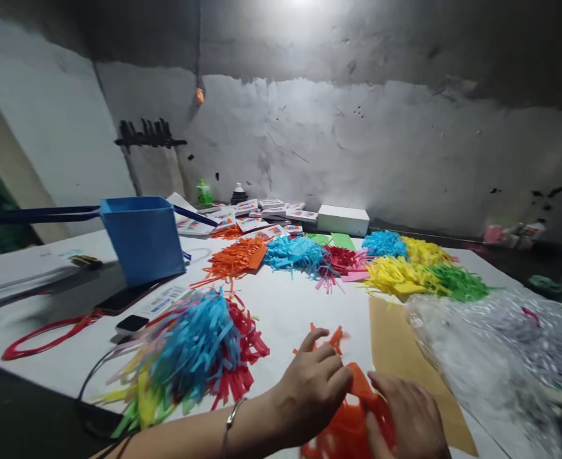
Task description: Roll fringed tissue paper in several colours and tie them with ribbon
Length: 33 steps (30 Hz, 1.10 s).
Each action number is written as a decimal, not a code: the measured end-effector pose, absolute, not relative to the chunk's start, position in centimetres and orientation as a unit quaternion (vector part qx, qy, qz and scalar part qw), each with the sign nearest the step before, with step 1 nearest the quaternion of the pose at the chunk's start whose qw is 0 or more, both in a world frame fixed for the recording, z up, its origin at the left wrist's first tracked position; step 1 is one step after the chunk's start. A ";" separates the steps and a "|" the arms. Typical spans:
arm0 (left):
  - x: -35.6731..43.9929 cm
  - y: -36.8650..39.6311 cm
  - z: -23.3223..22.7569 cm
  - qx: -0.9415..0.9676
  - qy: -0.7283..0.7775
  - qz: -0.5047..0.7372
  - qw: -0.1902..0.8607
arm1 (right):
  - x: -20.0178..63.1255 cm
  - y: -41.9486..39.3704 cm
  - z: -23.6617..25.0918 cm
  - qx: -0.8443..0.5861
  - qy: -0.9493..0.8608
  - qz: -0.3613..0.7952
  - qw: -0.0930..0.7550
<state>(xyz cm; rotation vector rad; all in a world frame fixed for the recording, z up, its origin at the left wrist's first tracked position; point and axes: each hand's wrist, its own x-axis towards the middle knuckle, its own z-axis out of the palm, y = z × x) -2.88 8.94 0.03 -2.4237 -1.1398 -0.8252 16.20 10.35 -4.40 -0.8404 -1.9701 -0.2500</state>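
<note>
Both hands pinch the orange fringed paper (352, 414) at the table's near edge: left hand (312, 389), right hand (409, 417). Rolling it tight with even fringes would likely serve best.

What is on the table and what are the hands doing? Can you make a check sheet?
Surface: white table, mostly covered.
Job's things: orange fringed paper held by both hands.
Clutter: mixed-colour fringe pile; orange, blue, red, yellow and green piles further back; blue box; brown sheet; clear plastic bag; white box; printed cards; phone.
Grips: left hand and right hand both closed on the orange paper.
Cables: dark cable by the near edge; red band.
Surroundings: grey stained wall, bottles at its foot.
</note>
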 end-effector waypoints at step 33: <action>-1.9 7.5 1.4 -0.516 -0.398 -0.427 -0.627 | 19.8 9.0 -7.4 -0.306 -0.795 -0.116 0.510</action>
